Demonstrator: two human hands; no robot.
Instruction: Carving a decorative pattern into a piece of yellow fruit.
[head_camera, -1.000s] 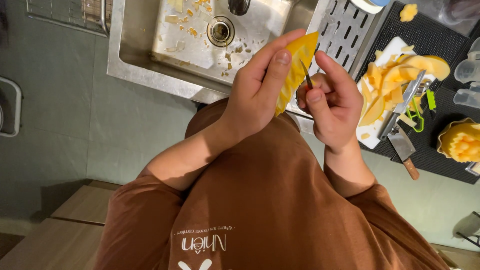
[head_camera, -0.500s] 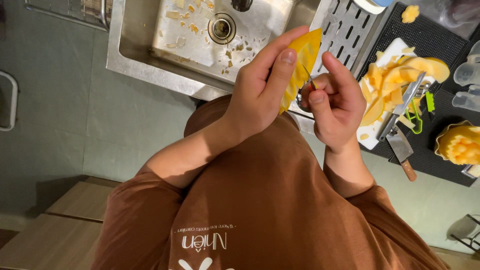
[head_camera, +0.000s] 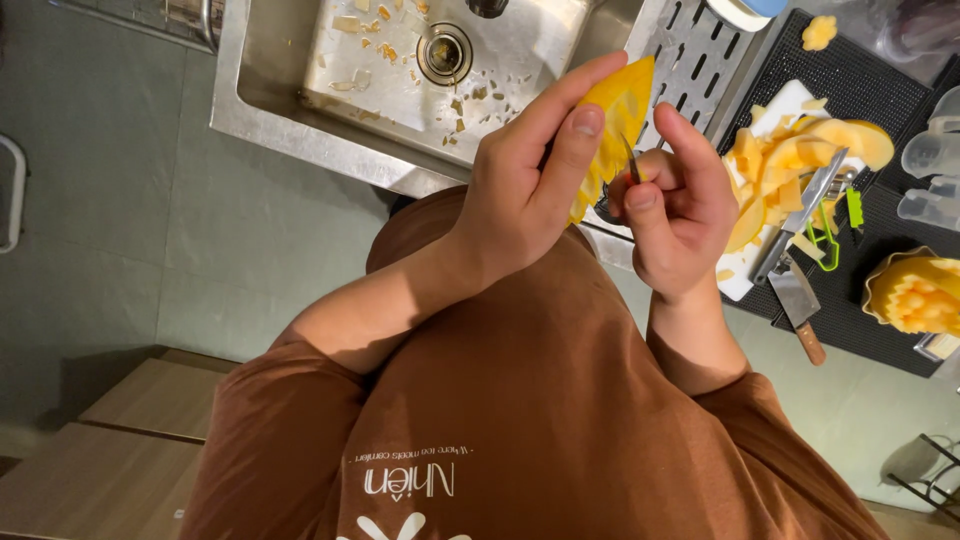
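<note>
My left hand (head_camera: 535, 195) grips a yellow fruit slice (head_camera: 622, 105) and holds it upright over the sink's edge, thumb pressed on its face. My right hand (head_camera: 680, 215) is closed on a small knife (head_camera: 632, 160), whose thin blade rests against the slice's right side. Both hands are close together in front of my brown shirt. The knife's handle is hidden inside my fist.
A steel sink (head_camera: 290, 130) with fruit scraps and a drain (head_camera: 445, 52) lies behind the hands. To the right are a ribbed drainer (head_camera: 690, 60), a white cutting board (head_camera: 790, 100) piled with yellow peels, a wooden-handled knife (head_camera: 800, 305), a green peeler (head_camera: 828, 240), a bowl of yellow fruit (head_camera: 915, 290) and clear cups (head_camera: 930, 150) on a black mat (head_camera: 860, 80).
Both hands stay on the slice and knife and have shifted only slightly, with the right hand's fingers working the blade along the slice's edge.
</note>
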